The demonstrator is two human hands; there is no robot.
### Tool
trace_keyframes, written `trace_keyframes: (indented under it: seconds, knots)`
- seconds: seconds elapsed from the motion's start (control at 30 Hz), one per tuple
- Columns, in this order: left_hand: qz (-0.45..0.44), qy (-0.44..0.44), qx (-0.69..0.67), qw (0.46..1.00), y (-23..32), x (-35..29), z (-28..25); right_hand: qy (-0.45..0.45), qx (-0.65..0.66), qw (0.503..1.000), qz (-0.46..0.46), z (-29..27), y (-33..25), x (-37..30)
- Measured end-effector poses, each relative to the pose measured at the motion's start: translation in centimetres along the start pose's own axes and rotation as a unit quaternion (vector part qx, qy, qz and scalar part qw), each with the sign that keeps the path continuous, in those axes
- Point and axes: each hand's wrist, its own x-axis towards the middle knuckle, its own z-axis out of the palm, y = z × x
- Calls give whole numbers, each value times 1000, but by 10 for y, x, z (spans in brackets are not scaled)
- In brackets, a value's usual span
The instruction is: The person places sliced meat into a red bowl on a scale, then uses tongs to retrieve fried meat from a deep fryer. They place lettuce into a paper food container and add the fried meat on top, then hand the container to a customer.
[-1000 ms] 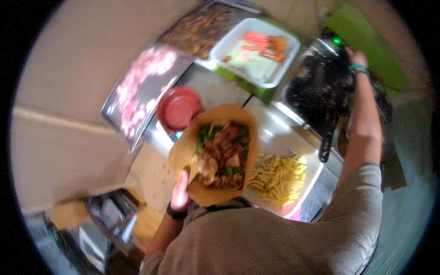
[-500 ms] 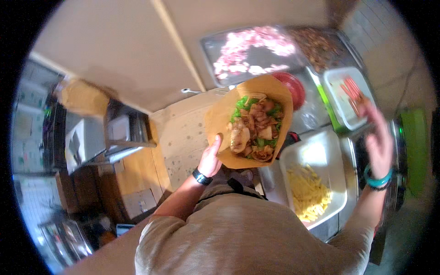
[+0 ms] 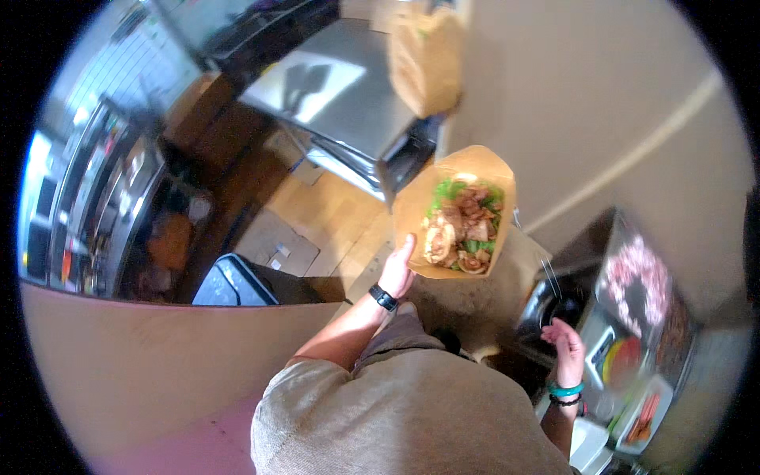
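Observation:
My left hand [image 3: 396, 273], with a dark watch band at its wrist, grips the lower left side of an open brown paper takeaway box [image 3: 412, 207]. Browned meat pieces [image 3: 476, 222] and green leaves [image 3: 448, 191] lie inside the box. The thumb rests on the near wall; the other fingers are hidden behind it. Lower and to the right, my right hand [image 3: 566, 348] wears a teal bracelet [image 3: 565, 389]. Its fingers are loosely bent and apart, with nothing seen in them, near a black container [image 3: 546, 297].
Pale pink pieces [image 3: 640, 277] lie on a metal tray at the right. Below them are a red and yellow round thing [image 3: 621, 360] and reddish sticks [image 3: 645, 416] in a white container. A steel table [image 3: 340, 87] and a paper bag [image 3: 427, 67] stand ahead.
My view has swung left, so the trays now lie at the lower right and the steel table ahead. The left hand still holds the box. My right hand has left the container of reddish sticks.

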Motion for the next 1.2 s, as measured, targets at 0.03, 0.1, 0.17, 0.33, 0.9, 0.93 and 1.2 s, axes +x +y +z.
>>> trace_keyframes:
  seconds: [0.03, 0.1, 0.17, 0.33, 0.9, 0.93, 1.2]
  knots:
    - [27, 40, -2, 999, 17, -5, -18, -35, 8, 999, 5, 14, 10, 8]
    - [96, 66, 1, 993, 29, 16, -80, -85, -30, 995, 34, 47, 16, 35]
    - [182, 110, -18, 977, 75, 29, -118, -145, -50, 988, 25, 90, 30, 64]
    - [302, 148, -121, 934, 139, 52, -208, -222, -162, 960, 53, 154, 51, 136]
    - [587, 507, -205, 597, 370, -19, -450, -588, -270, 753, -117, 567, -6, 403]
    - [598, 519, -204, 576, 372, -34, -461, -610, -275, 734, -119, 592, -12, 408]
    - [640, 604, -226, 418, 356, -155, -550, -737, -304, 582, -157, 779, -7, 434]
